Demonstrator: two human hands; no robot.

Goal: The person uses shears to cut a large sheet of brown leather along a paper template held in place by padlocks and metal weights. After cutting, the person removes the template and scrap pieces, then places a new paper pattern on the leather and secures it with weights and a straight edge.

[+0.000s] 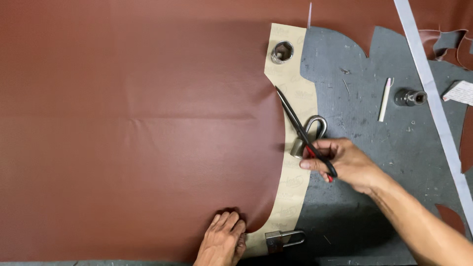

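Right hand (pixel 345 162) is wrapped around black scissors (pixel 300 130), blade tips at the brown leather (pixel 133 128) edge; left hand (pixel 222 241) lies flat and open, pinning that sheet beside the tan pattern (pixel 295 93).

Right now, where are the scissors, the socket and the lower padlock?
scissors (pixel 294 118): head view, on the blades.
socket (pixel 282 51): head view, on its rim.
lower padlock (pixel 274 242): head view, on its body.
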